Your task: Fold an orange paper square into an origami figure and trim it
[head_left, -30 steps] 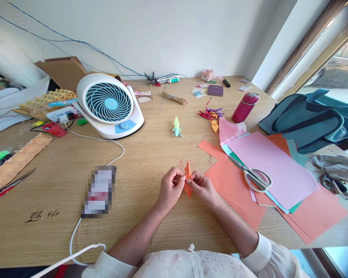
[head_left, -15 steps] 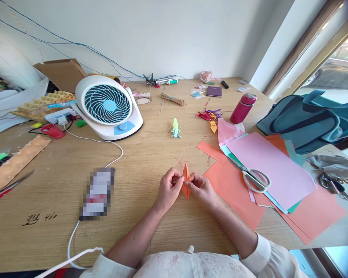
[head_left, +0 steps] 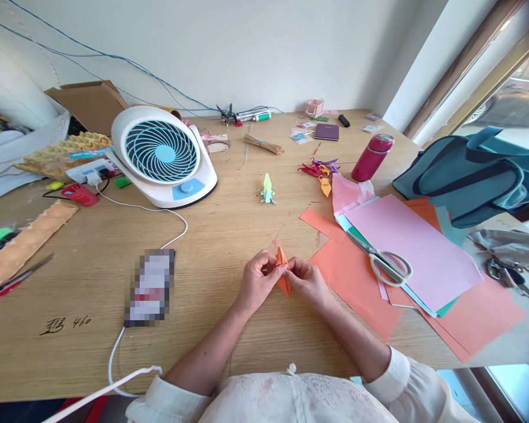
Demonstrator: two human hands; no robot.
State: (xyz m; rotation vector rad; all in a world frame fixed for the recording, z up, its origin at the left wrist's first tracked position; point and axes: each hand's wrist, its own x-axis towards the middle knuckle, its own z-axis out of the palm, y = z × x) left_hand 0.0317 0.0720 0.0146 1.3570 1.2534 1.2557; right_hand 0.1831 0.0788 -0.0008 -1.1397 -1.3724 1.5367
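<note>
Between my two hands, near the front middle of the table, is a small folded piece of orange paper (head_left: 283, 284), narrow and pointed at its top and bottom. My left hand (head_left: 258, 277) pinches it from the left, thumb on the face of the fold. From the right, my right hand (head_left: 307, 281) grips its other edge, and the two thumbs meet over its middle. Further back on the table stands a green and light-blue folded paper figure (head_left: 267, 189). Orange sheets (head_left: 357, 282) lie just right of my right hand.
White-handled scissors (head_left: 390, 267) rest on pink paper (head_left: 423, 252) at the right. Behind are a magenta bottle (head_left: 373, 157), a teal bag (head_left: 462, 176) and small folded papers (head_left: 321, 171). A fan (head_left: 165, 155) and a phone (head_left: 150, 288) are left.
The orange folded piece has tilted, its top leaning left, and my thumbs have come closer together over it. The view has shifted slightly.
</note>
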